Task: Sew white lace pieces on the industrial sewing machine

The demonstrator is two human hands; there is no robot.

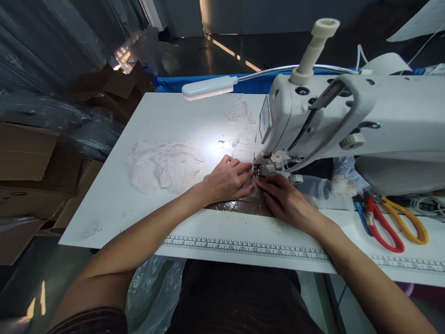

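Both my hands meet at the presser foot (259,170) of a white sewing machine (278,104). From the left side, my left hand (230,180) has its curled fingers on a small piece of sheer pale fabric (255,190) beside the foot. Opposite it, my right hand (285,197) pinches that fabric's near edge between thumb and forefinger, just in front of the needle. Fingers cover much of the piece, so its full shape is hidden. A brown shiny plate (239,207) lies under the hands. White lace trim (163,167) is heaped left of my left hand.
Red-handled scissors (385,227) and yellow-handled scissors (406,220) lie at the right. A lamp (208,87) overhangs the table (114,218). Lace scraps (239,111) lie behind the needle. A printed ruler (243,247) follows the front edge; cardboard boxes (31,157) stand left.
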